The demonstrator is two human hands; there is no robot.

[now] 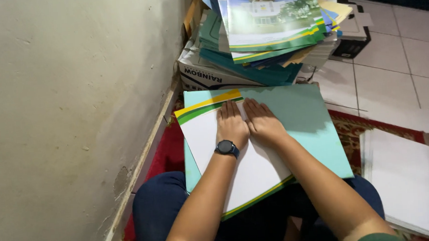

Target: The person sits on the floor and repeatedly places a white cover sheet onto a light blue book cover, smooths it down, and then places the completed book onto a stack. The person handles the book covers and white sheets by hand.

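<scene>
Both hands lie flat with fingers open, side by side and touching, holding nothing: the left hand (231, 126) and the right hand (263, 123) press down on a white sheet (210, 135). Under the sheet is a teal folder (314, 129) on the lap. Just past the fingertips stands a pile of folders (268, 33), and a white stack (412, 183) lies right of the right hand.

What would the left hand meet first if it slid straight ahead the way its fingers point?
Probably the teal folder under the white sheet that the left hand presses; beyond it, the cardboard box holding the folder stack.
</scene>
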